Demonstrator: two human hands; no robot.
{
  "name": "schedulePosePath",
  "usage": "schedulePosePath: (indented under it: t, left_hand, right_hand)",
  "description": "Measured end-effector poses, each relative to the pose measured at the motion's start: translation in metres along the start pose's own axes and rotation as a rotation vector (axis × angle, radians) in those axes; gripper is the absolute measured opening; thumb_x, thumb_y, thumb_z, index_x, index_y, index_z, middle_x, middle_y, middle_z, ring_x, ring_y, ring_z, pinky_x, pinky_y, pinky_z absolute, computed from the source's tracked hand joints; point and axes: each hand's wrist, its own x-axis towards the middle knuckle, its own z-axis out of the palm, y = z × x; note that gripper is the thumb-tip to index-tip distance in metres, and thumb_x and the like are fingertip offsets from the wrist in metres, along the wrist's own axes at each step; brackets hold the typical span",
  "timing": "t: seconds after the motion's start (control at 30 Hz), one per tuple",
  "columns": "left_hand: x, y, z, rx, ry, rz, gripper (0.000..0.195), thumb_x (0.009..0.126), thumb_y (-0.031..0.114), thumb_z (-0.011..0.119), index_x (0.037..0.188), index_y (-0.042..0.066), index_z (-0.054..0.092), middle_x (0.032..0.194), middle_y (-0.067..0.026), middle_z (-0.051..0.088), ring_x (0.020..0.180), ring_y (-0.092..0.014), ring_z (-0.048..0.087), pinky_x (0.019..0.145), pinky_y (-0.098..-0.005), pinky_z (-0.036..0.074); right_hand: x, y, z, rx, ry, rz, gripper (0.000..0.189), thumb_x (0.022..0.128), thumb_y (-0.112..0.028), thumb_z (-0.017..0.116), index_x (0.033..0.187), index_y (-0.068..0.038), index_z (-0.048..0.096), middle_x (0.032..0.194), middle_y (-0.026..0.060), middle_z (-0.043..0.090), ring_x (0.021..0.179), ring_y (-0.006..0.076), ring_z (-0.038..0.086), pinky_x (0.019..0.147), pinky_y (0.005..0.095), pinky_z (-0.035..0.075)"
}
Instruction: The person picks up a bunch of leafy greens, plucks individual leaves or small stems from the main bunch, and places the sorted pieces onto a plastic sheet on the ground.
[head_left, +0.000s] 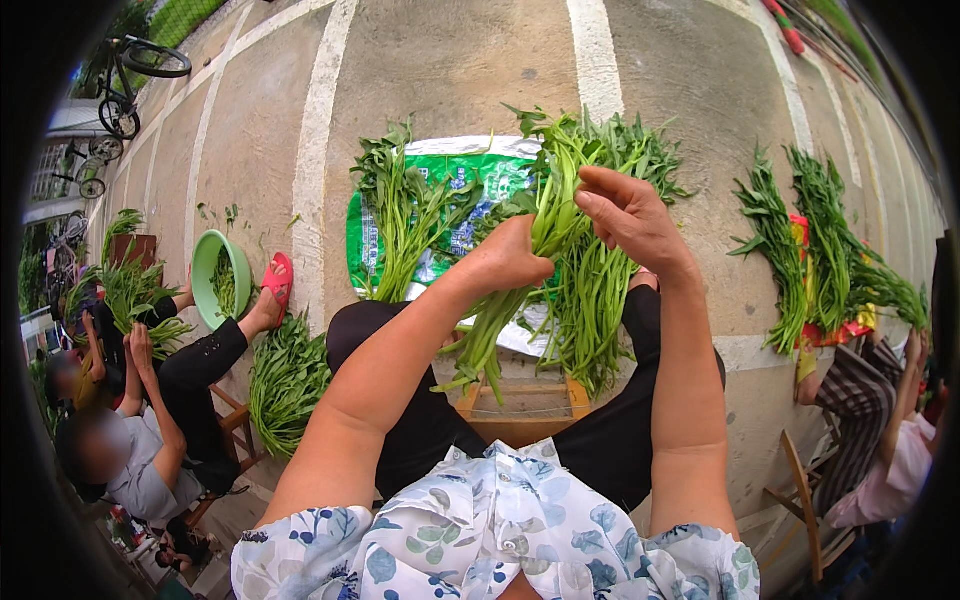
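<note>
My left hand (510, 255) is closed around a bunch of leafy green stems (555, 202), likely water spinach, its leaves pointing away from me and its stem ends hanging towards my lap. Close by on the right, my right hand (634, 217) has bent fingers near the upper part of the bunch; whether it pinches a stem is unclear. Under the bunch lies a larger pile of the same greens (596, 315). Another pile (409, 225) rests on the left of a green and white printed plastic sack (487, 169) spread on the ground.
A wooden stool (525, 429) stands between my knees. On the left, a seated co-worker (150, 442) holds greens beside a light green basin (244, 281) and a heap of greens (289, 386). Another person (877, 465) sits at right near more bunches (825, 247). Bicycles (120, 90) stand far left.
</note>
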Motion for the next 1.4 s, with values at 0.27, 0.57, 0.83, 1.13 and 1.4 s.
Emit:
schedulePosePath:
  t: [0.27,0.57,0.83,1.13,1.4]
  left_hand:
    - [0.005,-0.006,0.001,0.025,-0.012,0.028,0.029,0.065,0.005,0.062,0.092,-0.002,0.052,0.065,-0.0084,0.059,0.058,-0.015,0.058,0.056,-0.0288,0.046]
    - [0.005,-0.007,-0.001,0.028,-0.014,0.008,0.031,0.065,0.005,0.062,0.094,-0.002,0.052,0.067,-0.0089,0.06,0.059,-0.015,0.058,0.057,-0.029,0.046]
    - [0.007,-0.005,0.002,-0.012,-0.005,0.012,0.031,0.065,0.006,0.061,0.093,-0.003,0.052,0.065,-0.01,0.06,0.058,-0.017,0.058,0.056,-0.0307,0.046]
    - [0.005,0.0,-0.008,-0.247,-0.083,0.053,0.02,0.07,0.005,0.061,0.087,-0.001,0.052,0.065,-0.0055,0.056,0.055,-0.013,0.055,0.05,-0.0275,0.044]
    - [0.001,0.004,-0.012,-0.324,-0.07,0.102,0.019,0.071,0.004,0.061,0.086,0.0,0.051,0.066,-0.0042,0.055,0.054,-0.012,0.054,0.049,-0.0269,0.043]
  right_hand:
    - [0.001,0.012,-0.007,-0.447,0.13,-0.235,0.022,0.084,-0.008,0.056,0.101,0.005,0.06,0.086,0.0173,0.065,0.074,0.0241,0.063,0.068,0.0311,0.047]
    - [-0.012,0.012,-0.017,-0.711,0.015,-0.256,0.025,0.087,-0.008,0.052,0.109,0.003,0.056,0.088,0.019,0.063,0.077,0.0274,0.062,0.069,0.0323,0.047]
    - [0.005,0.023,-0.003,-0.878,0.294,-0.551,0.026,0.085,-0.004,0.048,0.111,0.002,0.05,0.077,0.0195,0.059,0.07,0.0338,0.058,0.062,0.0394,0.045]
    - [0.014,0.01,0.012,0.398,0.395,-0.107,0.04,0.087,-0.006,0.049,0.122,0.009,0.037,0.059,0.0012,0.047,0.043,0.0061,0.039,0.041,0.0227,0.035]
    - [0.02,0.02,0.014,-0.641,0.626,-0.533,0.029,0.088,-0.005,0.05,0.114,0.007,0.045,0.057,-0.0004,0.046,0.044,0.0083,0.04,0.043,0.0256,0.037]
